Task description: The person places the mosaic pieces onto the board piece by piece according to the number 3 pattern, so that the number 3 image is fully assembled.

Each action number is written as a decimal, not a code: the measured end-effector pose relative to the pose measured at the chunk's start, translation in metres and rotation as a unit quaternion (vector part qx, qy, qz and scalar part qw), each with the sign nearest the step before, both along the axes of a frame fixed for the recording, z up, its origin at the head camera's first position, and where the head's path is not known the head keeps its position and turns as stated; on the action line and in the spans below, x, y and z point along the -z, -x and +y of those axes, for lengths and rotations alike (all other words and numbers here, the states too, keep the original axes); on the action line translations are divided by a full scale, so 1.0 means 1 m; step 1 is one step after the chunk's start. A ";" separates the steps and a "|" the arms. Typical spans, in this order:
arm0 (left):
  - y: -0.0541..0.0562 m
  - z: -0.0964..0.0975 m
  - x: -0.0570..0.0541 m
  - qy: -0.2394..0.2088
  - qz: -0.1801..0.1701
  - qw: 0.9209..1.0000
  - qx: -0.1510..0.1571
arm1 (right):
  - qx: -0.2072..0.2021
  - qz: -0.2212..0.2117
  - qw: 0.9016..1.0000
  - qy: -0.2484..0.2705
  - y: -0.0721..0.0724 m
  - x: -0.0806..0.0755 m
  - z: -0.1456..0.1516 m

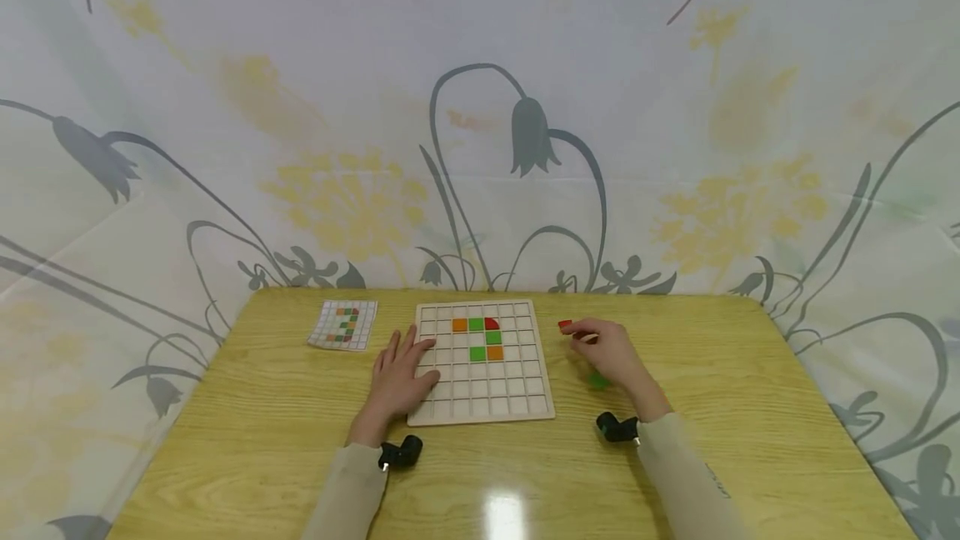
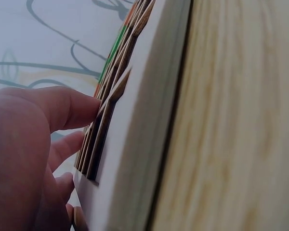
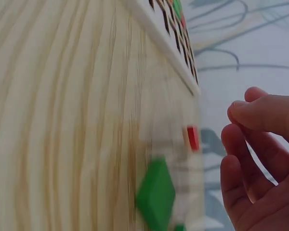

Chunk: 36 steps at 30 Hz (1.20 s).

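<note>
A pale gridded board (image 1: 480, 390) lies on the table, with orange, green and red tiles set in some squares. My left hand (image 1: 397, 377) rests along its left edge, fingers spread and relaxed; in the left wrist view the thumb (image 2: 77, 108) touches the grid. To the right of the board, my right hand (image 1: 609, 352) hovers with loosely bent fingers close by a red tile (image 1: 565, 326). Nothing shows between those fingertips in the right wrist view, where the red tile (image 3: 193, 138) sits apart on the table. Partly under this hand lies a green tile (image 1: 597, 379).
Left of the board lies a paper card (image 1: 341, 325) printed with a grid of coloured squares. A patterned curtain (image 1: 480, 215) rises behind the table's (image 1: 247, 440) far edge. Each wrist carries a small black camera.
</note>
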<state>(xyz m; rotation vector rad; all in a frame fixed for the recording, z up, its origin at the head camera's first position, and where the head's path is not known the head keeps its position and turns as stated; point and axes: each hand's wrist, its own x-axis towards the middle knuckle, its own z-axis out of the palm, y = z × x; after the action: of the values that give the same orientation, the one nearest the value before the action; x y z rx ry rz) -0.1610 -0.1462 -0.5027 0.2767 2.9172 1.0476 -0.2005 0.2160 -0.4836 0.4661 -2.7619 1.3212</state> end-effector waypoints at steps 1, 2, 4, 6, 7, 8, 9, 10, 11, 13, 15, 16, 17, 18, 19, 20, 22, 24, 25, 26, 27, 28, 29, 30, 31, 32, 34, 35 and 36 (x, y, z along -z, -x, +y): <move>0.000 0.000 0.001 0.001 -0.002 1.000 0.000 | 0.002 0.002 1.000 -0.011 -0.002 0.000 0.007; -0.001 0.000 0.002 0.003 -0.002 1.000 0.001 | 0.006 0.000 1.000 -0.021 -0.005 -0.001 0.013; 0.000 -0.001 0.003 0.008 -0.003 1.000 0.001 | 0.010 -0.005 0.999 -0.041 -0.010 -0.002 0.022; 0.001 -0.002 0.003 0.010 -0.001 1.000 0.001 | 0.008 -0.009 0.998 -0.055 -0.015 -0.004 0.029; 0.003 -0.002 0.003 0.010 0.001 1.000 0.002 | 0.003 -0.009 0.998 -0.060 -0.017 -0.004 0.032; 0.004 -0.002 0.002 0.012 0.000 1.000 0.003 | 0.000 -0.006 0.998 -0.065 -0.019 -0.005 0.035; 0.005 -0.002 0.001 0.012 0.001 1.000 0.004 | -0.006 -0.004 0.998 -0.070 -0.021 -0.005 0.036; 0.006 -0.002 0.000 0.014 -0.003 1.000 0.004 | -0.010 -0.002 0.997 -0.073 -0.023 -0.004 0.038; 0.006 -0.002 -0.001 0.013 -0.005 1.000 0.005 | -0.016 0.000 0.997 -0.077 -0.025 -0.004 0.039; 0.006 -0.002 -0.001 0.014 -0.013 1.000 0.004 | -0.025 0.000 0.996 -0.083 -0.029 -0.003 0.040; 0.006 -0.002 0.000 0.015 -0.018 1.000 0.003 | -0.028 0.000 0.995 -0.092 -0.032 -0.001 0.040; 0.005 -0.002 0.000 0.017 -0.022 1.000 0.003 | -0.030 0.003 0.995 -0.097 -0.033 0.000 0.040; 0.005 -0.002 0.001 0.016 -0.023 1.000 0.002 | -0.034 0.008 0.994 -0.103 -0.035 0.001 0.040; 0.004 -0.002 0.002 0.018 -0.024 1.000 0.002 | -0.035 0.010 0.993 -0.108 -0.036 0.001 0.039; 0.004 -0.002 0.002 0.018 -0.022 1.000 0.002 | -0.037 0.015 0.993 -0.114 -0.037 0.002 0.039; 0.003 -0.002 0.003 0.019 -0.022 1.000 0.003 | -0.041 0.020 0.992 -0.119 -0.037 0.002 0.038; 0.003 -0.002 0.003 0.016 -0.021 1.000 0.003 | -0.050 0.026 0.989 -0.133 -0.038 0.001 0.038; 0.002 -0.002 0.003 0.013 -0.018 1.000 0.003 | -0.056 0.019 0.988 -0.142 -0.039 0.001 0.038; 0.002 -0.002 0.003 0.011 -0.018 1.000 0.003 | -0.061 0.013 0.987 -0.148 -0.039 0.001 0.038; 0.001 -0.002 0.003 0.011 -0.019 1.000 0.003 | -0.065 0.008 0.986 -0.154 -0.039 0.001 0.038; 0.001 -0.002 0.004 0.011 -0.019 1.000 0.003 | -0.068 0.001 0.985 -0.159 -0.040 0.001 0.038; 0.000 -0.002 0.004 0.011 -0.019 1.000 0.002 | -0.069 -0.005 0.984 -0.161 -0.041 0.001 0.038; 0.000 -0.002 0.004 0.011 -0.019 1.000 0.002 | -0.070 -0.009 0.984 -0.163 -0.041 0.001 0.038; -0.001 -0.002 0.003 0.011 -0.019 1.000 0.002 | -0.071 -0.009 0.983 -0.166 -0.041 0.001 0.038; -0.001 -0.002 0.003 0.011 -0.019 1.000 0.002 | -0.072 -0.009 0.983 -0.169 -0.042 0.001 0.038; -0.001 -0.002 0.003 0.010 -0.018 1.000 0.002 | -0.072 -0.007 0.982 -0.172 -0.042 0.000 0.037; 0.000 -0.002 0.003 0.009 -0.017 1.000 0.003 | -0.070 -0.001 0.982 -0.177 -0.042 -0.001 0.037; 0.000 -0.002 0.003 0.009 -0.016 1.000 0.003 | -0.069 0.002 0.981 -0.179 -0.042 -0.001 0.037; 0.001 -0.002 0.004 0.009 -0.015 1.000 0.003 | -0.067 0.003 0.981 -0.181 -0.042 -0.002 0.036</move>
<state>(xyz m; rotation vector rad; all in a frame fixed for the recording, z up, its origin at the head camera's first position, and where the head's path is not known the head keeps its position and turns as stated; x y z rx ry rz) -0.1618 -0.1483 -0.5062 0.2671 2.8953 1.0137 -0.1587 0.2523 -0.4818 0.6824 -3.0182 0.8283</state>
